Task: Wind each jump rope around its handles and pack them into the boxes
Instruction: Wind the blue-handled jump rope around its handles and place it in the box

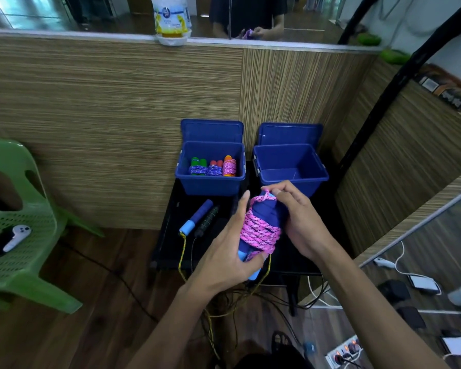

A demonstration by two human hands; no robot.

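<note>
Wood-grain panelling is backing a low black worktop (171, 251). Nearest, the left hand (224, 259) is cradling blue foam handles wrapped in soft pink braided rope (260, 231), long axis pointing away; the right hand (296, 222) is pinching its limp end. Beyond the hands, two open blue plastic boxes (210, 186) are waiting.

There's just the one view here, a wide-angle camera on the person's head, looking forward and steeply down over both forearms. It sits close above the left hand (225, 258) and right hand (300, 225), with the black table (171, 235) and two blue boxes (210, 185) just beyond. The wood-panel wall (112, 115) bows at the edges, floor showing below.
</note>
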